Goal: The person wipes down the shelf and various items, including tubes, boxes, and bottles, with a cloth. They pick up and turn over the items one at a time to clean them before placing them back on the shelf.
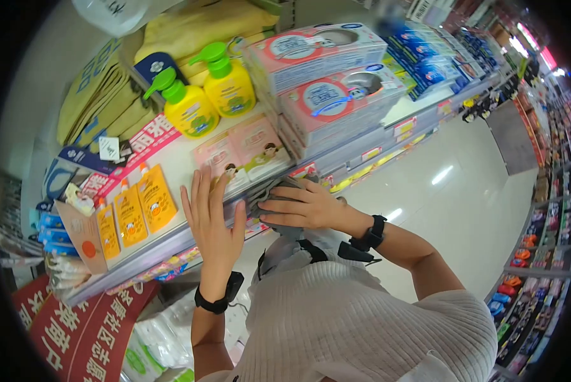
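While the right hand (303, 205) lies over a bunched grey cloth (258, 193) beside the pink boxes (260, 145), perhaps to control its folds, whether it pinches is hidden; the left hand (215, 219), spread open, reaches their near edge, possibly for steadying.

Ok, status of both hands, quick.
Left hand: open, fingers spread, over the edge of the pink packages; contact can't be told.
Right hand: laid over bunched grey cloth; whether it grips can't be told.
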Demonstrator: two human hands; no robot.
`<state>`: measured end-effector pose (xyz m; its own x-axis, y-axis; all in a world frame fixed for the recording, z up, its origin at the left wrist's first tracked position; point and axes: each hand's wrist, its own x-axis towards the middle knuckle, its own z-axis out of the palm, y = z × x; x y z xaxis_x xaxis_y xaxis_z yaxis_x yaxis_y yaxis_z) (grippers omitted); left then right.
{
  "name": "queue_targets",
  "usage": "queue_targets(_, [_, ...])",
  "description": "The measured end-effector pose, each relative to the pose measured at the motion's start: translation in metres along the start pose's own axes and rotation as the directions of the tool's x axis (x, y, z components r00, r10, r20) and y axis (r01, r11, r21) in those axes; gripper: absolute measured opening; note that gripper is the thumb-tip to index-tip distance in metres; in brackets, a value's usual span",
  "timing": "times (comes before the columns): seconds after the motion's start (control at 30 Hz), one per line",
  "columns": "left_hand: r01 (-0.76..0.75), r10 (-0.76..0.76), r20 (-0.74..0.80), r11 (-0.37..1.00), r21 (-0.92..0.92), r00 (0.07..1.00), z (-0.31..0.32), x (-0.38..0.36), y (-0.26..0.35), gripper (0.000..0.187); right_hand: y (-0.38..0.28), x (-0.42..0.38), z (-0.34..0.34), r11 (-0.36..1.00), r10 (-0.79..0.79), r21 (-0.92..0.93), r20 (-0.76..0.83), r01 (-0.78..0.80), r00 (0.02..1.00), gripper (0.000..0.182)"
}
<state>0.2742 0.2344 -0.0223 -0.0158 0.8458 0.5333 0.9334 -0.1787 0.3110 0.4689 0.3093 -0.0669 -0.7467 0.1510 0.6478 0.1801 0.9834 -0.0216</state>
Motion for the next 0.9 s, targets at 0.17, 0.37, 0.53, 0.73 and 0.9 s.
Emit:
queue_targets(0.17, [0.01,-0.021,0.077,0.99,0.14,0.997,0.004,-0.001,0.003,0.049,0.026,-0.031,-0.011,0.986,-0.033,-0.163,-0.043,0.026,0.999,0.042])
queue_targets(0.37, [0.019,-0.025,0.047,0.992,0.124,0.999,0.007,0.0,0.004,0.051,0.05,-0.069,-0.046,0.958,0.154,-0.227,-0.104,-0.174,0.983,0.04])
queue_targets(0.53, [0.034,-0.034,0.004,0.998,-0.053,0.999,0.002,0.004,0.006,0.053,0.058,-0.091,-0.068,0.913,0.313,-0.218,-0.171,-0.345,0.934,0.037])
queue_targets(0.73, [0.018,-0.041,-0.049,0.917,-0.399,0.998,-0.01,0.037,0.031,0.056,0.075,-0.099,-0.104,0.764,0.543,-0.049,-0.489,-0.643,0.683,0.037])
queue_targets(0.9, [0.041,-0.076,-0.031,0.789,-0.612,0.997,-0.002,0.081,0.046,0.064,0.094,-0.08,-0.128,0.718,0.633,0.233,-0.61,-0.656,0.476,0.026])
